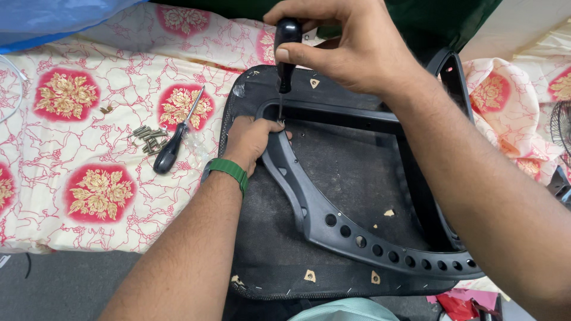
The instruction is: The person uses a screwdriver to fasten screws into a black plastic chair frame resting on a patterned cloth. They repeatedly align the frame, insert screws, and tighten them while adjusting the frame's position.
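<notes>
Near the upper left corner of the dark seat base, the right hand is clenched around the black handle of a screwdriver, its shaft pointing straight down to the grey plastic frame. The left hand grips that frame's inner edge just beside the tip, fingers curled over the rim. The frame curves along the seat's left and bottom edges, a row of round holes running along it. Left of the seat, on the flowered cloth, a second screwdriver lies beside a small heap of screws, with bare cloth all around them.
</notes>
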